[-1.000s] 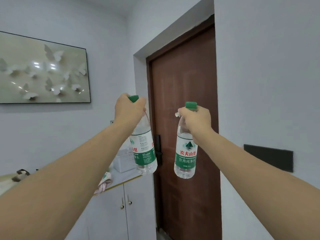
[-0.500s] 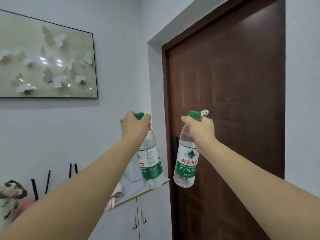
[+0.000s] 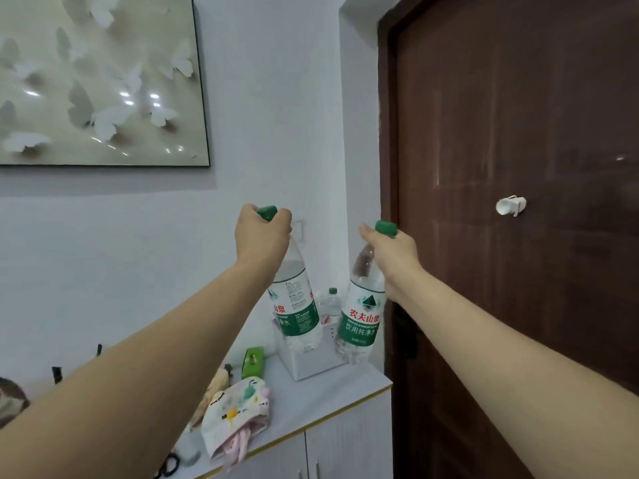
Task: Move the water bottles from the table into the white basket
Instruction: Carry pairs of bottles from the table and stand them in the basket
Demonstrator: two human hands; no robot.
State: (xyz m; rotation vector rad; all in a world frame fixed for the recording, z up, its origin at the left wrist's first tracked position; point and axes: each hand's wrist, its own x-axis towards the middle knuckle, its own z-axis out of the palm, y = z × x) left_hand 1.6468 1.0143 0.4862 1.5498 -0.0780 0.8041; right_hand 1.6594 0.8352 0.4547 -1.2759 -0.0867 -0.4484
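While hands (image 3: 262, 233) (image 3: 390, 255) hold necks, clear ribbed bottles (image 3: 295, 305) (image 3: 361, 319) hang

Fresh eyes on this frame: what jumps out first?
Two green-capped water bottles held up mid-frame: the left hand grips the left bottle by its neck, the right hand the right bottle. Below them a white basket sits on the cabinet top, with another bottle already inside. A dark brown door fills the right side.

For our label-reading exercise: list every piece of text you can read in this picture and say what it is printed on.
"农夫山泉" in red: label of the right-hand bottle.
"饮用纯净水" in white: same label, below.
"山泉" in red, partly turned away: label of the left-hand bottle.
Fine print on both labels and on the small bottle behind: too small to read.
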